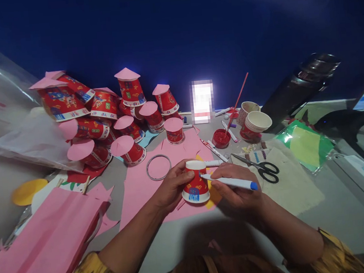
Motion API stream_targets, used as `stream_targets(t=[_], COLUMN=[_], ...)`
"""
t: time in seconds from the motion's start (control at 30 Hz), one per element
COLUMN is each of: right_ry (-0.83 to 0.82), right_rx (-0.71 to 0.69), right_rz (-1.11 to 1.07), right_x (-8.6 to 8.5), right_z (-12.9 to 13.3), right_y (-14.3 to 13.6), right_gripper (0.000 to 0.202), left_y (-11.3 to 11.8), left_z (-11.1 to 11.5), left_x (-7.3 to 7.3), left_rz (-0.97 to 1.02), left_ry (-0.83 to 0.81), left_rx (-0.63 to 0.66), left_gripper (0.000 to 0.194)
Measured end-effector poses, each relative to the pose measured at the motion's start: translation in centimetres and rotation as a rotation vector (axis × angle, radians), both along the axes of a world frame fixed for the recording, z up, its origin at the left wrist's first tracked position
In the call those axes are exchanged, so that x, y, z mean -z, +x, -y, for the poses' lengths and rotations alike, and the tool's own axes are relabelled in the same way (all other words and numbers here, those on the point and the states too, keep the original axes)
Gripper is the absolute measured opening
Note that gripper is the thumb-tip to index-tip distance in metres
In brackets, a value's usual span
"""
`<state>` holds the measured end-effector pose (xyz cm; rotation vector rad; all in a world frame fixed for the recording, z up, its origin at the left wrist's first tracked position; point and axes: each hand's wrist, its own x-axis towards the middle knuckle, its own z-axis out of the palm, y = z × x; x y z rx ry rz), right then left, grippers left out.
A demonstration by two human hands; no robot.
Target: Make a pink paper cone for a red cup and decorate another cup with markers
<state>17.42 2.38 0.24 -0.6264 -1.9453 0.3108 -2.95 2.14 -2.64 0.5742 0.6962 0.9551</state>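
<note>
A red paper cup (196, 186), upside down with its white rim toward me, is gripped by my left hand (175, 183) along its left side. Blue strokes mark the cup just above that rim. Between the fingers of my right hand (239, 186) is a white marker pen (229, 182) with a blue end. Its tip touches the cup's right side or is very close to it. Under both hands lies a sheet of pink paper (142, 191), and a grey ring (147, 168) rests on it to the left.
Red cups with pink cone tops (129, 88) are piled at the back left. Scissors (266, 171), a pot of red paint (221, 139), stacked cups (256, 125) and a black flask (295, 88) stand or lie on the right. Folded pink paper (50, 233) covers the left front.
</note>
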Motion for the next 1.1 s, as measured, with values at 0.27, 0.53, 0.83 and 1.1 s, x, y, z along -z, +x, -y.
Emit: stream_targets(t=[0.27, 0.53, 0.83, 1.1], right_ry=[-0.014, -0.024, 0.017, 0.011], right_rx=[-0.004, -0.017, 0.060, 0.043], right_rz=[-0.025, 0.019, -0.047, -0.023], right_x=[0.11, -0.02, -0.39, -0.35], right_z=[-0.20, -0.23, -0.36, -0.30], right_y=[0.15, 0.22, 0.29, 0.19], right_gripper=[0.009, 0.009, 0.009, 0.008], left_y=[-0.07, -0.10, -0.16, -0.15], left_z=[-0.05, -0.04, -0.06, -0.08], left_x=[0.17, 0.18, 0.55, 0.27], left_rz=[0.005, 0.017, 0.033, 0.019], left_ry=[-0.002, 0.007, 0.007, 0.017], left_rx=[-0.010, -0.011, 0.009, 0.028], left_gripper=[0.048, 0.046, 0.048, 0.049])
